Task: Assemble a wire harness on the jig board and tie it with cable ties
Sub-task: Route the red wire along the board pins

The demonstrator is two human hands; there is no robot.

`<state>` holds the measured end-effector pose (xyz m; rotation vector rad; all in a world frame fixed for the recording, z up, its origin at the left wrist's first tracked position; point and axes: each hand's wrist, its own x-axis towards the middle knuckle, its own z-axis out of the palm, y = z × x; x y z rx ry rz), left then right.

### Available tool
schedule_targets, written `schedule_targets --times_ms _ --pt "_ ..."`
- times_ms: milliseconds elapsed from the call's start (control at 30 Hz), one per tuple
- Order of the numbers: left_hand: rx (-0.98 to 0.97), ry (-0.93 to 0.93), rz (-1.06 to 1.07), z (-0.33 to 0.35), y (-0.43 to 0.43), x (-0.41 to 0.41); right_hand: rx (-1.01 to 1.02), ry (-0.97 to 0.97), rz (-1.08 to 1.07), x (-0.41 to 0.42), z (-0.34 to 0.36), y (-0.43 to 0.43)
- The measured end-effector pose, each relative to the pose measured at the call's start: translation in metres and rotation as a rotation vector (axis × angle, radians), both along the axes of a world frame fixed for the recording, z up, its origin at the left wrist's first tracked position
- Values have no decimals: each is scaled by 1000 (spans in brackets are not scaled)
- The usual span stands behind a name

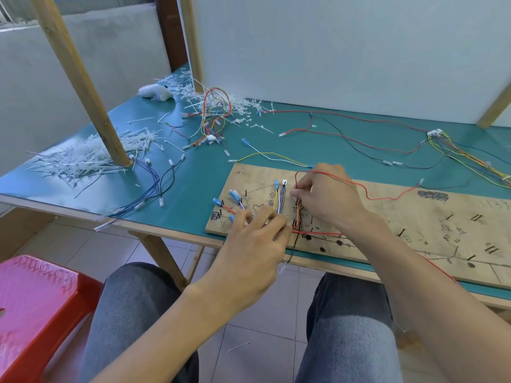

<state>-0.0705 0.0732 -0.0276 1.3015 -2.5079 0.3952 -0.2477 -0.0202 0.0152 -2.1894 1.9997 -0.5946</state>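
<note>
Plywood board: lies along the near edge of the green table, inked with marks and studded with black pegs; both hands work at its left end.
Leads: yellow, white and purple, running up between the pegs at that left end, with blue terminals just to their left.
Left hand: palm down over the board's near left corner, fingers bent and slightly spread, tips on the leads; whether it pinches one I cannot tell from here.
Right hand: just right of the leads, thumb and forefinger pinching the red wire, the other fingers curled under.
Red wire: loops up past the right hand's knuckles, then trails right across the board to a clear terminal.
Cable ties: a white heap at the table's left, around the foot of a wooden post; more lie scattered at the back.
Other harnesses: one tangle at the back among the ties, another bundle at far right, blue wires draped over the near left edge.
Floor: a red stool stands at left.
</note>
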Motion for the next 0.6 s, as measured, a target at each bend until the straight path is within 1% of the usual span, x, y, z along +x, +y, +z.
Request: schedule_targets --times_ms 67,133,267,400,467,567,600 --pt "0 10 2 0 0 -1 81 -21 -18 -1 5 -2" --pt "0 12 5 1 0 -2 96 32 -30 4 7 -1" --pt "15 1 3 3 0 -1 -24 224 -10 27 5 18" --pt "43 3 6 3 1 1 -118 302 68 28 -8 42" --pt "54 20 12 2 2 1 -128 278 96 17 -16 51" --pt "71 36 26 2 4 1 -177 107 149 1 -23 67" --pt "77 39 31 2 4 1 -210 80 168 -3 -25 72"
